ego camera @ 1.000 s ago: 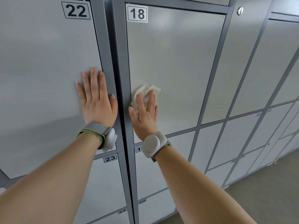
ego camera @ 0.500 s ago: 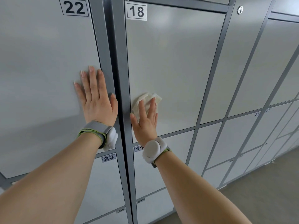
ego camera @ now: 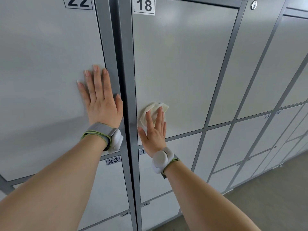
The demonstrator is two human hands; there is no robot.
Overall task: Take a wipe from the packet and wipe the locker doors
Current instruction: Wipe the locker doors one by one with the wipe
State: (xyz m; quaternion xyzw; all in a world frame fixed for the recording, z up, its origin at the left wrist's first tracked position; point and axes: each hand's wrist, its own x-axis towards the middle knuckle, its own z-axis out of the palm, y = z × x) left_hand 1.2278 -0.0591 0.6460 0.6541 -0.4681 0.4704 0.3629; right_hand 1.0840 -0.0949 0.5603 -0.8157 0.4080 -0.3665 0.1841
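Head camera looks along both forearms at a wall of grey lockers. What matters here is how the right hand (ego camera: pixel 154 130) meets the wipe (ego camera: pixel 152 110). The crumpled white wipe is pinned against door 18 (ego camera: pixel 183 64) under straight, spread fingers, and its bunched edge shows beyond the fingertips, upward and a little left. Nothing curls round it; the fingers only press it to the metal. It sits low on the door, near the left edge and just above the bottom edge. Almost all of the panel therefore lies up and to the right of the hand, and the door's long axis runs vertically. I judge that the coming strokes must travel that way. The left hand (ego camera: pixel 100 104) is flat too, fingers straight and holding nothing. It rests on door 22 (ego camera: pixel 41 64) at its right edge, the thumb touching the grey frame post (ego camera: pixel 109 47) between the two doors. It is well placed to brace, while the right hand is the one on the wipe. The packet is not in view. Several number plates can be read:

- the 18 plate (ego camera: pixel 144 5), black on white at the top left of its door
- the 22 plate (ego camera: pixel 78 2), cut by the picture's top edge
- the 23 plate (ego camera: pixel 113 160), below the left wrist
- the 20 plate (ego camera: pixel 145 204) and the 24 plate (ego camera: pixel 125 214), on lower doors
- a lone "1" (ego camera: pixel 142 151) beside the right wrist, its second digit hidden by the hand

Numbers farther right are too small to trust. Each wrist wears a white wrist device (ego camera: pixel 160 161).
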